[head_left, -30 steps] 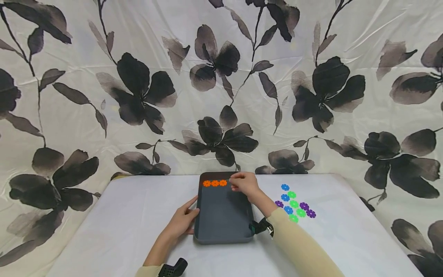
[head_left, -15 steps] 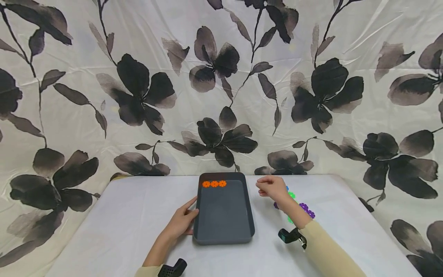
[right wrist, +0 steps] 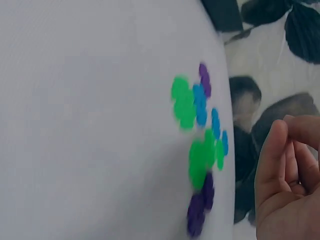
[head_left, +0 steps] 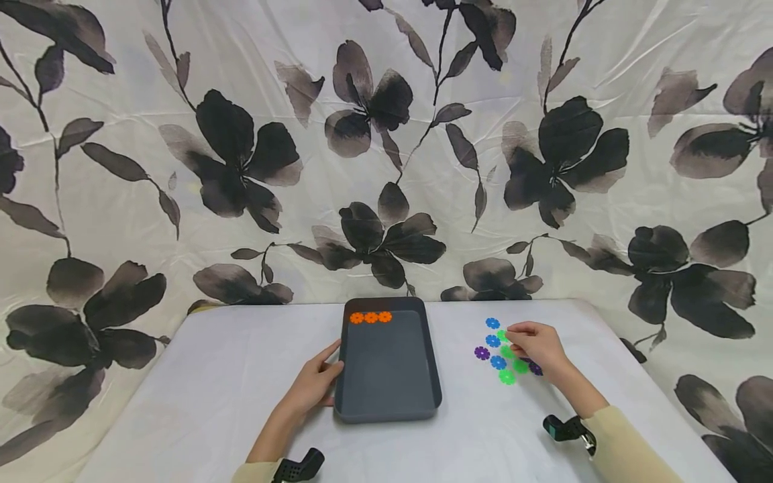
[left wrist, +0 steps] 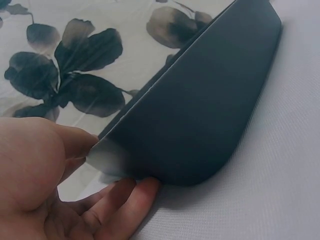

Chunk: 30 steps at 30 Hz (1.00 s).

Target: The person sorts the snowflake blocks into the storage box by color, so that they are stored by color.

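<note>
A dark grey rectangular tray [head_left: 389, 365] lies on the table, with a row of 3 orange flower-shaped discs [head_left: 371, 317] near its far left corner. My left hand [head_left: 312, 385] grips its left side; in the left wrist view, the thumb is at the rim and fingers [left wrist: 132, 210] curl beneath the tray [left wrist: 200, 100]. Right of the tray, my right hand [head_left: 539, 349] hovers over loose flower discs in green [head_left: 506, 377], blue [head_left: 492, 323] and purple [head_left: 482, 353], covering some. In the right wrist view, thumb and forefinger tips of that hand [right wrist: 292, 180] meet, with nothing visible between them.
A white cloth covers the table [head_left: 211, 382]. Behind its far edge hangs a floral curtain [head_left: 368, 168]. A black device is strapped on each wrist, the right one [head_left: 568, 429] just above the table.
My right hand has left the tray's far right corner and moved right to the loose discs. The left hand stays on the tray, and the orange row is unchanged.
</note>
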Available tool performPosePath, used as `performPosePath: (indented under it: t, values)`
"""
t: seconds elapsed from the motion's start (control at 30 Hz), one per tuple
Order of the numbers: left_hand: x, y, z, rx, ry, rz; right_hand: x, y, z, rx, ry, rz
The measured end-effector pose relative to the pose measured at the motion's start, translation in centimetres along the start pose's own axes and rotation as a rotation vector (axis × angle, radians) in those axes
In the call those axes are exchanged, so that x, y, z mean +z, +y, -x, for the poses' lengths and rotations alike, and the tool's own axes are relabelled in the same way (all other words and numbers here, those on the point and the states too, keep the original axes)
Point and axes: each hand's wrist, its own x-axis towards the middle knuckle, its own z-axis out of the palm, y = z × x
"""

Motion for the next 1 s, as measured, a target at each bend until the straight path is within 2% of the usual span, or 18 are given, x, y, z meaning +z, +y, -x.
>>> performPosePath:
  t: [0.2, 0.4, 0.57, 0.7, 0.9, 1.0]
  values:
    - [-0.2, 0.1, 0.3, 0.002, -0.001, -0.008, -2.7, 1.8, 0.6, -0.007, 0.027, 0.084]
    - [-0.3, 0.5, 0.5, 0.011, 0.0, -0.013, -4.5, 3.2, 1.2, -0.014, 0.023, 0.115]
    - [-0.2, 0.4, 0.7, 0.01, -0.009, -0.01, -4.9, 4.5, 1.2, 0.03, -0.015, 0.092]
    - [-0.1, 0.2, 0.7, 0.005, -0.007, -0.015, -4.9, 5.2, 1.1, 0.035, -0.043, 0.097]
    - [0.1, 0.2, 0.5, 0.019, -0.029, -0.006, -5.2, 5.8, 0.9, 0.061, -0.033, 0.151]
    - [0.1, 0.1, 0.5, 0.028, -0.024, -0.006, -5.2, 5.8, 0.8, 0.044, -0.046, 0.184]
